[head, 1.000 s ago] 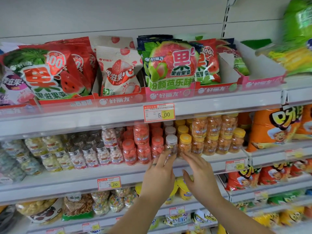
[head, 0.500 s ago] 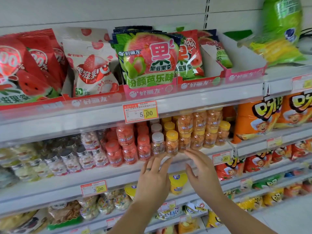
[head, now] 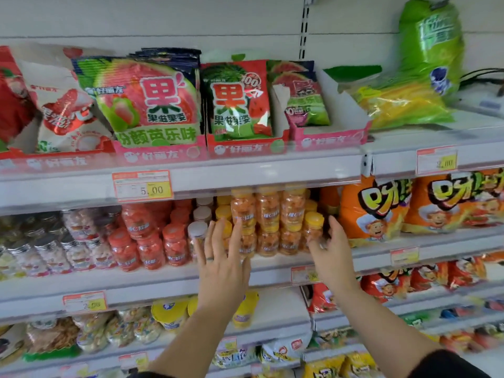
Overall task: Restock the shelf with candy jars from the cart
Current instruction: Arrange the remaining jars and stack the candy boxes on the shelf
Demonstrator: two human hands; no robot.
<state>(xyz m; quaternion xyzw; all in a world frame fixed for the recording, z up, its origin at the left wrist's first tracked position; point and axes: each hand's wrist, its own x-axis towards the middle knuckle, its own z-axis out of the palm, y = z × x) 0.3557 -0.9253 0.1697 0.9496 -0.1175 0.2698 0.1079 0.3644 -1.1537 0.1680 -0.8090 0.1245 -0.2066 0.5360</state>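
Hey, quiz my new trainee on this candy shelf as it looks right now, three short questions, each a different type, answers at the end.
1. True or false: the left hand is curled into a fist.
2. Multiple choice: what sits just to the right of the yellow-lidded jars on the same shelf level? A) green bags B) orange snack bags C) silver-lidded jars
3. Fill in: the price tag on the shelf edge above the red-lidded jars reads ____.

Key: 1 false, its fingers are straight and spread in front of the jars. 2 B. 3 5.00.
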